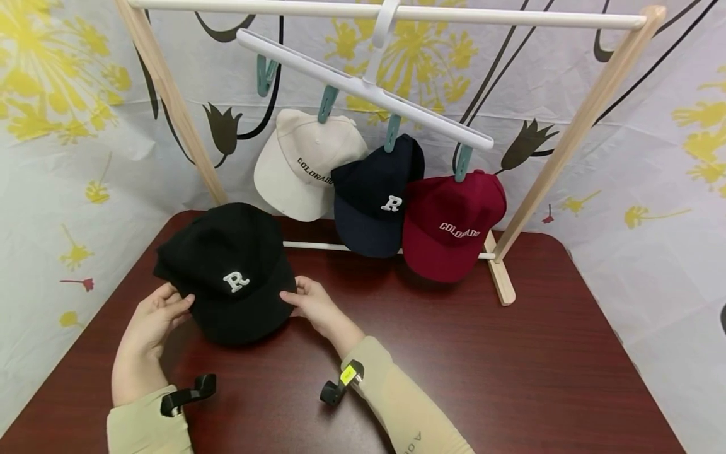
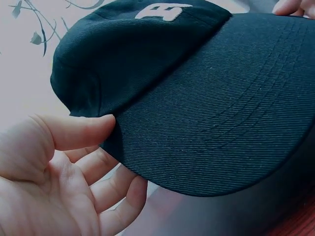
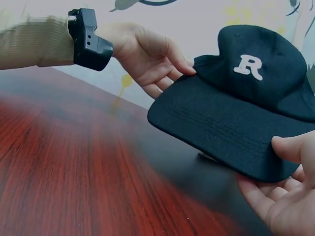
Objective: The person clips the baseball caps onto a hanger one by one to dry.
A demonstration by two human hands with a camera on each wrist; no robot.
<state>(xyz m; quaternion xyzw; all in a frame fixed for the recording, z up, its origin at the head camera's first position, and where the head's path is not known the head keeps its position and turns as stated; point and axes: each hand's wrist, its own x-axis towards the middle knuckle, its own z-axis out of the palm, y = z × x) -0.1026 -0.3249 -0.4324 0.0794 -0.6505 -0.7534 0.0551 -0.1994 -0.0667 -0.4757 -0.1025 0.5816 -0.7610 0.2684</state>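
Both hands hold a black baseball cap (image 1: 244,277) with a white letter R, over the left part of the table. The left hand (image 1: 155,321) pinches its side where the brim meets the crown, thumb on top and fingers beneath, as the left wrist view shows. At the opposite edge of the brim, the right hand (image 1: 317,309) grips with its thumb above and fingers under. Behind hang three more caps: a cream one (image 1: 312,164), a navy one (image 1: 371,202) and a dark red one (image 1: 454,227), each held by a teal clip on a white hanger (image 1: 363,88).
The hanger tilts down to the right from the white rail (image 1: 510,16) of a wooden stand. One teal clip (image 1: 265,75) at its left end holds nothing. The stand's right foot (image 1: 501,277) rests on the dark red-brown table (image 1: 539,378). A flower-patterned cloth (image 1: 652,157) hangs behind.
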